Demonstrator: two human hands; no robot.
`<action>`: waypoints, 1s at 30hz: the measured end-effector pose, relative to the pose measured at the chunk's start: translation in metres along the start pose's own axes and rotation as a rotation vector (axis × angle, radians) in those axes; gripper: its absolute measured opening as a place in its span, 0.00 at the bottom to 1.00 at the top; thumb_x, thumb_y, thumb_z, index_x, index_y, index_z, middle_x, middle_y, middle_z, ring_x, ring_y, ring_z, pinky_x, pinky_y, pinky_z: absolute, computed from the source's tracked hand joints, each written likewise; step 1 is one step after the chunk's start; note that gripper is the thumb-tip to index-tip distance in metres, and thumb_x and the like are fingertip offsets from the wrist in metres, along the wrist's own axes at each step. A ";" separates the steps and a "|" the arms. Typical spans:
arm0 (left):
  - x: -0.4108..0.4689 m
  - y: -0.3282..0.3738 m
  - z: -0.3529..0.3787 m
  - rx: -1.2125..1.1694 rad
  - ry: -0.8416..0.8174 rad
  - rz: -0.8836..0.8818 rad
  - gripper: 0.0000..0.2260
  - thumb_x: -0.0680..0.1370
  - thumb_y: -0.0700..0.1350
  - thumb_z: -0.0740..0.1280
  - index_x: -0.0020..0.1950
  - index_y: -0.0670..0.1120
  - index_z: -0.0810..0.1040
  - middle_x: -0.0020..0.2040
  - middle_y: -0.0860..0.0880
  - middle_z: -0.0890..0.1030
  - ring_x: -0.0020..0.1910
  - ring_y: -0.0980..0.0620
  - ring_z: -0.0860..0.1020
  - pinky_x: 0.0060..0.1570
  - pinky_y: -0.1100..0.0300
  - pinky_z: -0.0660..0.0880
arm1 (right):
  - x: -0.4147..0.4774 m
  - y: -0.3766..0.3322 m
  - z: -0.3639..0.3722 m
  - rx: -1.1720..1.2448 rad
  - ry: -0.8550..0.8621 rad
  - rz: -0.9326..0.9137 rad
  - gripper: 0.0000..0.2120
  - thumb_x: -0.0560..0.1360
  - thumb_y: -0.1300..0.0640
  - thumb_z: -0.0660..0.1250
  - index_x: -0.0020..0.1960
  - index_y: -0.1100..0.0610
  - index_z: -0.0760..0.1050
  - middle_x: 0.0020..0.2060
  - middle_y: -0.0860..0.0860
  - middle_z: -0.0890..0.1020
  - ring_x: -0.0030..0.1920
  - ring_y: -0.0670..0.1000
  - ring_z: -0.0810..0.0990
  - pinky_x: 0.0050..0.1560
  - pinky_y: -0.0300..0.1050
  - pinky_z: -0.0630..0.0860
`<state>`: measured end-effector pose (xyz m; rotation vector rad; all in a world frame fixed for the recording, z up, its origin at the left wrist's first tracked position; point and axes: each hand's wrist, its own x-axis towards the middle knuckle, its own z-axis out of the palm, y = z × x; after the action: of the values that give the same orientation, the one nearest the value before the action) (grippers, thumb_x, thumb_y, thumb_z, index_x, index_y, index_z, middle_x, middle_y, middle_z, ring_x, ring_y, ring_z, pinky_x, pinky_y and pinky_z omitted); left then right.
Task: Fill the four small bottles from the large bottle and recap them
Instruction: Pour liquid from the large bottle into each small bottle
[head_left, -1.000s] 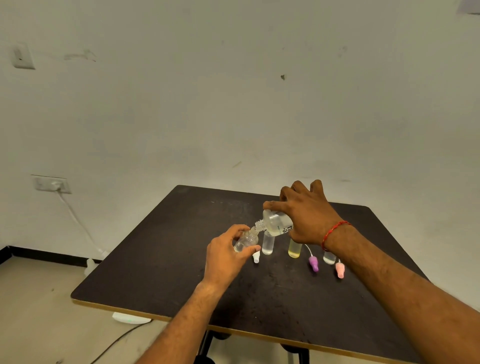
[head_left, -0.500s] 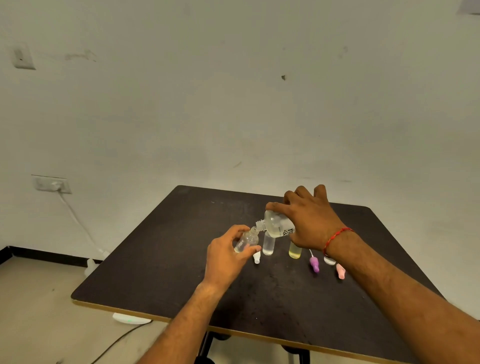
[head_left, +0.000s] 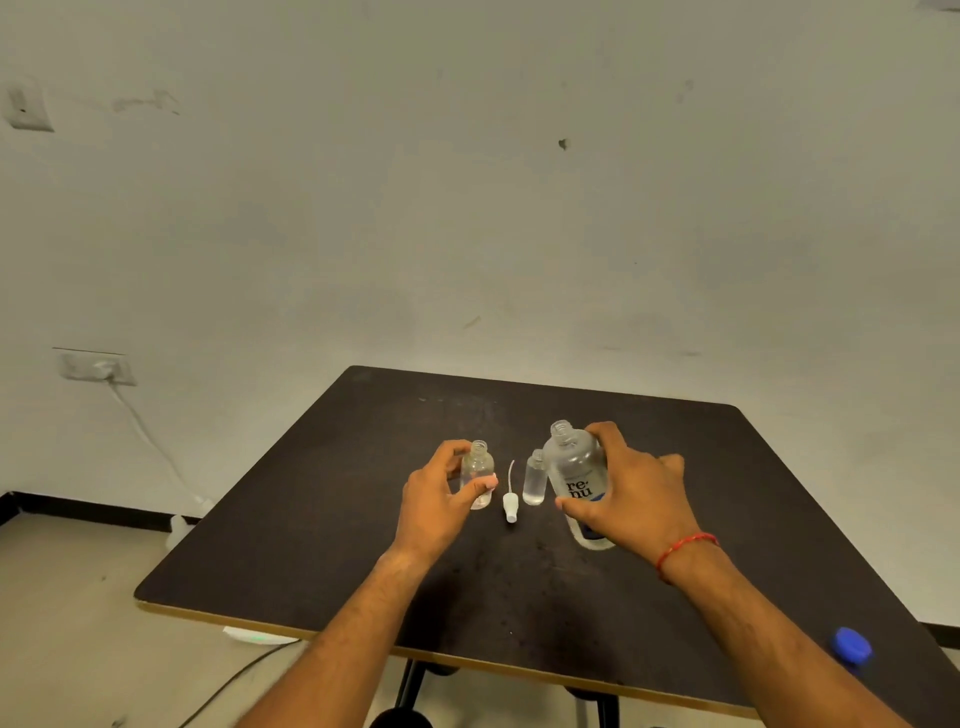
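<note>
Upright on the dark table (head_left: 322, 525), an uncapped small bottle (head_left: 477, 475) sits clamped in the left hand (head_left: 441, 501) while the right hand (head_left: 631, 496) grips the open large Renu bottle (head_left: 576, 478); a nudge could spill either.

The large bottle (head_left: 576, 473), clear and uncapped, stands upright mid-tabletop. A small clear bottle (head_left: 478, 475), open and upright, stands toward the left edge; a second small bottle (head_left: 534, 480) stands just beside the large one. A white spray cap (head_left: 510, 505) lies between them.
</note>
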<state>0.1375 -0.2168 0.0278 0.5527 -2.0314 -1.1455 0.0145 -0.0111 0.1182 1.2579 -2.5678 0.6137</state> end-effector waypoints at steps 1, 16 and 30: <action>0.003 -0.006 0.000 0.000 0.001 -0.017 0.18 0.74 0.52 0.78 0.60 0.57 0.76 0.52 0.63 0.82 0.54 0.69 0.80 0.57 0.70 0.75 | -0.004 0.001 0.002 0.032 0.005 0.022 0.33 0.65 0.33 0.70 0.63 0.41 0.59 0.51 0.42 0.81 0.52 0.47 0.81 0.59 0.54 0.65; 0.049 -0.063 0.006 0.158 -0.023 -0.204 0.16 0.78 0.47 0.73 0.63 0.52 0.73 0.57 0.50 0.83 0.55 0.49 0.82 0.60 0.46 0.79 | -0.024 0.020 0.022 0.225 0.049 0.143 0.35 0.62 0.34 0.75 0.61 0.41 0.62 0.48 0.37 0.78 0.54 0.45 0.80 0.56 0.46 0.61; 0.054 -0.066 0.008 0.092 -0.022 -0.285 0.24 0.75 0.43 0.77 0.68 0.50 0.71 0.66 0.49 0.80 0.62 0.51 0.80 0.65 0.56 0.76 | -0.021 0.041 0.033 0.292 0.060 0.213 0.37 0.60 0.32 0.75 0.61 0.40 0.62 0.55 0.40 0.79 0.56 0.49 0.79 0.60 0.53 0.65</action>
<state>0.0976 -0.2817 -0.0108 0.9019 -2.0790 -1.2289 -0.0051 0.0106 0.0699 1.0286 -2.6517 1.0858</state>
